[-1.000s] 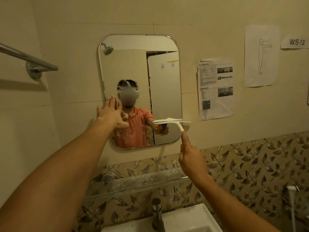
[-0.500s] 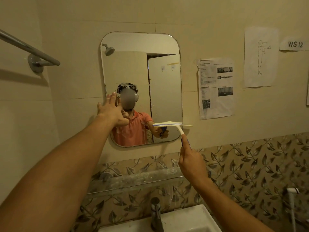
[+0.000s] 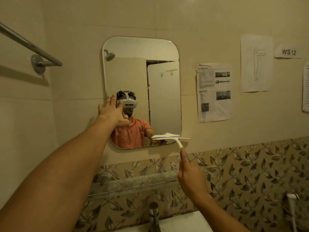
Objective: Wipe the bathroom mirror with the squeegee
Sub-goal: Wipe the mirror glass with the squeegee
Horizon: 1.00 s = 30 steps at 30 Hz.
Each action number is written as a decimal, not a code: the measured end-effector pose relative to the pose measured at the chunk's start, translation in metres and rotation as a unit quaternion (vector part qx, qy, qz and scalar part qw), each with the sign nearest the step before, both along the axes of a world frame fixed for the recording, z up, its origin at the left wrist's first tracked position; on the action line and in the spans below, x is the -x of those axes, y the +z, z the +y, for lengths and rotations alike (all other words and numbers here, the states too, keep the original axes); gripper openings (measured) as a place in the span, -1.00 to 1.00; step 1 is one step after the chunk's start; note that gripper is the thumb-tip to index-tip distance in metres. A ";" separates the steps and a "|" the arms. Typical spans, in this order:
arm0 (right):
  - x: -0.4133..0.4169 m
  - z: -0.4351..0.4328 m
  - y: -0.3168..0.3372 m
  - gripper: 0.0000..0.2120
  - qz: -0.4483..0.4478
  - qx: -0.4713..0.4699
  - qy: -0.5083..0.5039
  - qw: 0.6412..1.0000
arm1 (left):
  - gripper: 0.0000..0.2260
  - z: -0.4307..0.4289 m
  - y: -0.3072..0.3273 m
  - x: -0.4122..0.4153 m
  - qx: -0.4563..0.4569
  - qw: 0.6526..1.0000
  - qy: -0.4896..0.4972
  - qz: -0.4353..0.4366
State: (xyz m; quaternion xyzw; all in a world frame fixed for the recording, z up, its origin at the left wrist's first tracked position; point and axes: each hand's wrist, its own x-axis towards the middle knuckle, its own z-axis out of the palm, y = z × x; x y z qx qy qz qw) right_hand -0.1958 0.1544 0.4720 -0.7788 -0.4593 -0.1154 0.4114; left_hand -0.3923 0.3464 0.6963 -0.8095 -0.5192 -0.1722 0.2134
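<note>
You have a single view, from the wide-angle camera on your head. It faces the wall almost square on, tipped a little downward, near enough that both your outstretched arms reach it. The mirror [image 3: 142, 72] sits just left of centre, with your headset reflected in it. Your left hand [image 3: 112, 113] comes in from the lower left and your right hand [image 3: 190, 174], gripping the squeegee [image 3: 172, 137], from the lower right. The bottom edge cuts the tap [image 3: 154, 215] and the sink [image 3: 184, 222].
</note>
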 end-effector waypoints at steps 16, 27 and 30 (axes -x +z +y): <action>0.011 -0.013 0.169 -0.46 -0.052 -0.157 0.050 0.985 | -0.19 -0.005 0.011 -0.006 -0.088 0.994 -0.035 -0.057; 0.044 0.027 0.315 -0.40 -0.123 -0.186 0.038 0.974 | -0.12 -0.003 0.020 0.006 -0.086 0.996 -0.026 -0.012; 0.049 0.037 0.334 -0.40 -0.122 -0.185 0.034 0.975 | -0.09 0.003 0.015 0.010 -0.088 0.995 -0.038 -0.013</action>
